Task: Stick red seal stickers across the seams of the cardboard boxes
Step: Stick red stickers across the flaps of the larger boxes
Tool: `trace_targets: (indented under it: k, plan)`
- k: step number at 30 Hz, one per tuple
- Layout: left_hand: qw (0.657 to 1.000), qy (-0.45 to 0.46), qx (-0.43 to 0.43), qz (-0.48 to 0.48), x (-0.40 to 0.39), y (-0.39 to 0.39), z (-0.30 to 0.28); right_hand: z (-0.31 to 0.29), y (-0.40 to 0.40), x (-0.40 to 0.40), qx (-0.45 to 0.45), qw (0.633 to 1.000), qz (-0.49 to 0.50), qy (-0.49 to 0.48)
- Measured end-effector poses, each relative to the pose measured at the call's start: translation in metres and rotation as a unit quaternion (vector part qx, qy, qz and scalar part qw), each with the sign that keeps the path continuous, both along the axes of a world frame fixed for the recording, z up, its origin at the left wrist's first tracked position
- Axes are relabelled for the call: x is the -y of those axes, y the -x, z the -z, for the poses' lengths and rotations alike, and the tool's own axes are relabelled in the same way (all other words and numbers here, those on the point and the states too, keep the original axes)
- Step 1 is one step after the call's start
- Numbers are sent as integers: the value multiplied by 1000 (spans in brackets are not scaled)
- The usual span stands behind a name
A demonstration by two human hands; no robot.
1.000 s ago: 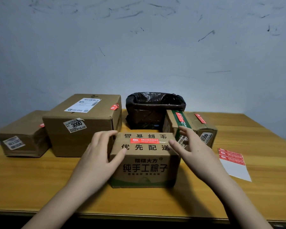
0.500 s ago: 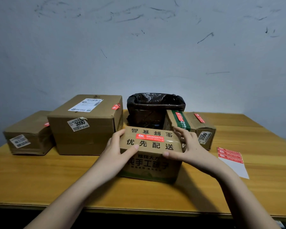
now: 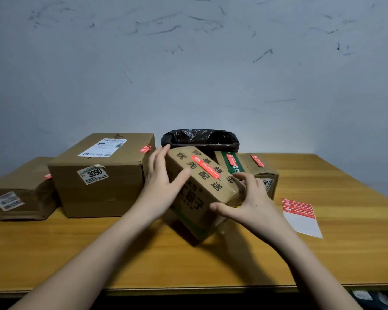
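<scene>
I see both hands on the printed cardboard box (image 3: 202, 193), which sits tilted and turned at an angle near the middle of the wooden bench (image 3: 143, 253), one lower corner down on the wood. My left hand (image 3: 164, 182) lies against its left face with the fingers spread, fingertips at the top edge and the thumb pressed on the front. My right hand (image 3: 251, 202) cups the right end, fingers curled over the top corner and thumb stretched along the front. A red seal sticker (image 3: 205, 167) runs along the top of this box.

Left of it stands a large box marked 3090 (image 3: 99, 175) with a red sticker at its top right edge, and a lower box (image 3: 18, 193) sits further left. Behind are a black-lined bin (image 3: 199, 138) and a box with a green band (image 3: 251, 166) carrying two red stickers. The sticker sheet (image 3: 300, 217) lies flat on the bench to the right, apart from the boxes.
</scene>
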State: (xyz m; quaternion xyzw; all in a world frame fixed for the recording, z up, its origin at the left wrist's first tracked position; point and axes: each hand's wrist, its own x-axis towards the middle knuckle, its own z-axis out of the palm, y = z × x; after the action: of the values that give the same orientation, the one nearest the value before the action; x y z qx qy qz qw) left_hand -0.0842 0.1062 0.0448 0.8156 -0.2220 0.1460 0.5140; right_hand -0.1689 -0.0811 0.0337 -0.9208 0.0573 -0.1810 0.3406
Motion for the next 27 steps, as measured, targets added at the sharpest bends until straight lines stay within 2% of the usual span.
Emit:
trace_targets:
  k: [3, 7, 9, 20, 24, 27]
  plan:
    - [1000, 19, -10, -9, 12, 21, 9, -3, -11, -14, 12, 998, 55, 33]
    - [986, 48, -152, 41, 22, 30, 13, -9, -26, -29, 13, 996, 80, 47]
    - [977, 59, -195, 57, 25, 25, 11, -10, -32, -38, 14, 995, 76, 61]
    - [950, 146, -254, 110, 18, -33, 15, 0, -65, -40, 39, 995, 38, 83]
    - [941, 160, -274, 118, 16, -47, 20, 4, -75, -33, 69, 973, 45, 216]
    - [934, 184, -285, 115, 19, -56, 29, 6, -81, -27, 81, 956, 54, 278]
